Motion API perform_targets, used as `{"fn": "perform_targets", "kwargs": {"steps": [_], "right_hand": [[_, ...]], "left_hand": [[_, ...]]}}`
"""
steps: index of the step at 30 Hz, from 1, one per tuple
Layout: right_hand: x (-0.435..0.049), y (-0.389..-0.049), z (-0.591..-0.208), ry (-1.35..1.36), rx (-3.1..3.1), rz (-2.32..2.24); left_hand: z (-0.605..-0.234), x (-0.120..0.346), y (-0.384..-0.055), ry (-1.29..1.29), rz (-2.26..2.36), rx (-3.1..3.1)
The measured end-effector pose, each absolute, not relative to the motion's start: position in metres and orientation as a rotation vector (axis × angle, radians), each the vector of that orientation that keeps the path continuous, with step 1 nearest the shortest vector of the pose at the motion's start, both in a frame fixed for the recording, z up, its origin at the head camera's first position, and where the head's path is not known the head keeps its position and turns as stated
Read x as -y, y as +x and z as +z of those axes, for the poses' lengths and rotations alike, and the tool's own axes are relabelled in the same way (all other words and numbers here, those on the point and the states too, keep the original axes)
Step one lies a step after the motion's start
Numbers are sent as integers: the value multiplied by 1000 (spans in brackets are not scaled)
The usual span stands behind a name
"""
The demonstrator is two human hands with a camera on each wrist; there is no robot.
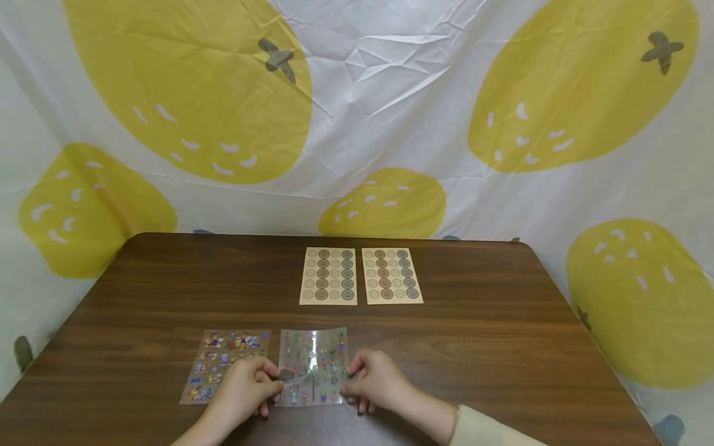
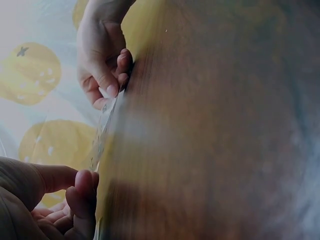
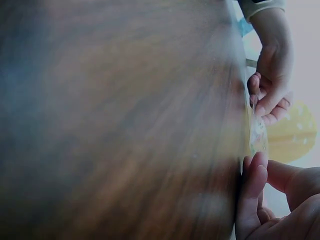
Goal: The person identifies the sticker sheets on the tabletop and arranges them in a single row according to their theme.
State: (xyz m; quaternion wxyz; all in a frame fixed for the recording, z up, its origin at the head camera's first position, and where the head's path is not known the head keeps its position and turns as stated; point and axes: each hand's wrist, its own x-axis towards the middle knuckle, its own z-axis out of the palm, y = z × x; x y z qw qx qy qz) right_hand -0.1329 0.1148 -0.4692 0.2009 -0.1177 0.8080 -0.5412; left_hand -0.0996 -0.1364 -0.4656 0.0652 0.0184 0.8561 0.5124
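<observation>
A clear sticker sheet (image 1: 312, 365) printed with small colourful figures lies low over the near part of the table, glare running down its middle. My left hand (image 1: 243, 390) pinches its left edge between thumb and fingers. On the opposite side, my right hand (image 1: 382, 383) pinches the right edge. Both wrist views show the sheet (image 2: 103, 127) nearly edge-on, stretched between the two hands. Partly beneath my left hand is a second clear sticker sheet (image 1: 207, 362) with cartoon figures, flat on the wood.
Two cream sheets of round stickers, a left one (image 1: 329, 277) and a right one (image 1: 392, 276), lie side by side towards the table's far edge. The dark wooden table (image 1: 502, 347) meets a hanging cloth (image 1: 385, 124) with yellow fruit shapes behind and at the sides.
</observation>
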Motion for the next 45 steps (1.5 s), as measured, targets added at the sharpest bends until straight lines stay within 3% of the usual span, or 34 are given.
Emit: {"fn": "perform_targets", "kwargs": {"steps": [23, 45], "right_hand": [[-111, -134, -470, -359, -2265, -1492], [-104, -135, -469, -359, -2361, -1386]], "left_hand": [[-467, 140, -104, 94, 1538, -2575], [-468, 138, -106, 185, 1245, -2771]]}}
